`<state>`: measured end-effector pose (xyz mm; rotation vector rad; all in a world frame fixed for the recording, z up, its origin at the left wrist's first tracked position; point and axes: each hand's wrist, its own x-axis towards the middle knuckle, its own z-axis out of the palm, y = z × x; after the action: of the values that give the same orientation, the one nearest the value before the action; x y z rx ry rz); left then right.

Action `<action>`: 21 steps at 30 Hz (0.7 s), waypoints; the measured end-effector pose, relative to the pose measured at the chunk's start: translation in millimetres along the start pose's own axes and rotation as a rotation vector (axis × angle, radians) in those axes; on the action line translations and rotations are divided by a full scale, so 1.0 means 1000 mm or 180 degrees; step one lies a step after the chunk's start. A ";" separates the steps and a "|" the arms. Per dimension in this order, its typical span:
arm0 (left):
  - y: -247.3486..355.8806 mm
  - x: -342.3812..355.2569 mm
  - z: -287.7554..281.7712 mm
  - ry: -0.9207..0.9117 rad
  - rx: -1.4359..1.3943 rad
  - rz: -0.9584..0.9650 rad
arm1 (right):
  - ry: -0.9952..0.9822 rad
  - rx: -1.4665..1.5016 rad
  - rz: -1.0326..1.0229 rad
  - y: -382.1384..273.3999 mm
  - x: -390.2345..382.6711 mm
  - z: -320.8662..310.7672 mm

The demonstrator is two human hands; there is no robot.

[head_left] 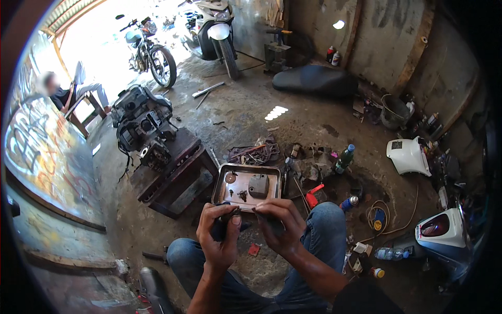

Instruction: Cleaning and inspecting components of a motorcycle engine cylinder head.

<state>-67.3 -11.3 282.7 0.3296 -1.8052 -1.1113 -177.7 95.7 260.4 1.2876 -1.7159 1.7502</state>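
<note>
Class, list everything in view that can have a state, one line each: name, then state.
Left hand: curled, gripping a dark part
Right hand: curled, grip unclear
Tray: flat, holding loose parts
Engine: resting on a box
Motorcycle: upright
Scooter: upright
Seat: lying on the floor
Green bottle: standing
Clear bottle: on its side

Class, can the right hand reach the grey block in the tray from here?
Probably yes: the right hand looks close to the tray, whose top is open, and nothing covers the grey block.
</note>
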 end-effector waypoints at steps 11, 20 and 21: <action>0.013 -0.001 0.002 -0.0456 0.0325 0.0136 | -0.0006 -0.0028 -0.0497 0.000 0.003 -0.004; 0.021 -0.006 -0.003 -0.0502 -0.0094 0.0123 | -0.0321 -0.0437 -0.0364 0.009 0.003 0.006; 0.020 -0.007 0.002 -0.0408 -0.0176 0.0345 | -0.0396 -0.0351 -0.0062 0.018 -0.003 0.011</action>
<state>-60.5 5.0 294.9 0.1286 -1.8773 -1.1251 -186.6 83.5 246.0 1.3851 -1.8336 1.5708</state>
